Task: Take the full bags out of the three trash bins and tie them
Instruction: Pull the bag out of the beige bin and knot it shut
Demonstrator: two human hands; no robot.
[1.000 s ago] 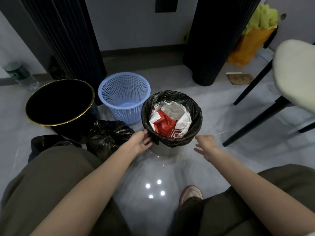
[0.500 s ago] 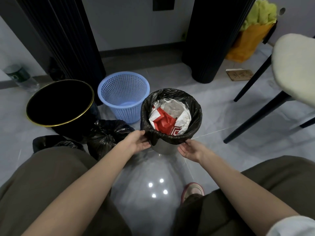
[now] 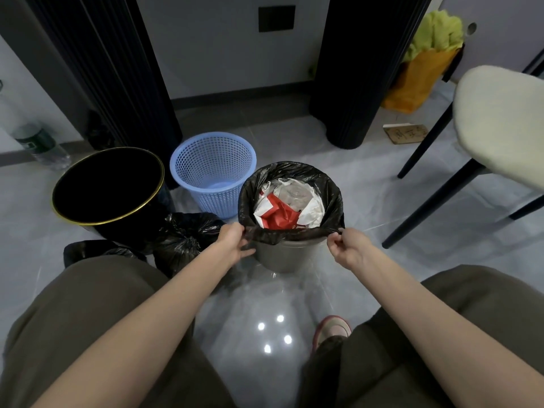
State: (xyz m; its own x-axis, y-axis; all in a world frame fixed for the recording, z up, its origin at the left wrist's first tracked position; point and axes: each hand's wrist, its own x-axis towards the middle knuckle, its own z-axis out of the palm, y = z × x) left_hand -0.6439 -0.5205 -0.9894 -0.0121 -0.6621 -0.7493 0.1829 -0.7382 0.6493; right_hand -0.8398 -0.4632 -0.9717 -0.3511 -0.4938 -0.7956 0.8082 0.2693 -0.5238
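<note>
Glossy grey floor [image 3: 294, 136], four light spots mirrored close to the knees; pale wall and two dark ribbed columns [image 3: 353, 69] behind. Olive trousers at both lower corners, shoe [image 3: 332, 328] tip between them.

At centre, grey bin [image 3: 279, 257], upright, lined with black bag [image 3: 294, 175] folded over the rim round the far side. Inside the bag, crumpled red-and-white wrappers [image 3: 276, 210] and clear plastic, up to about rim height.

Left hand [image 3: 232, 242] at the near-left of the rim, fingers [image 3: 238, 231] pressed together, pinching the bag's edge. Right hand [image 3: 350, 247] at the near-right, fingers [image 3: 338, 235] curled, pinching the same edge. Edge drawn taut from one hand to the other across the near rim, bare grey wall of the bin showing below.

Just beside grey bin, to the left and behind: blue basket [image 3: 212, 172], mesh-walled, blue bottom showing. Further left, black bin [image 3: 106, 187] with gold rim, inside too dark to read. On the floor before black bin, bulging black sack [image 3: 185, 234], close to the left wrist; whether touching, cannot tell. Flatter sack [image 3: 97, 250] next to it, partly hidden by the left knee.

At right, chair [image 3: 500, 122] with pale seat and black legs. Far back, orange bag [image 3: 418, 81] stuffed with yellow-green cloth, cardboard scrap [image 3: 406, 134] on the floor near it. Far left by the wall, plastic bottle [image 3: 41, 145] with green label.
</note>
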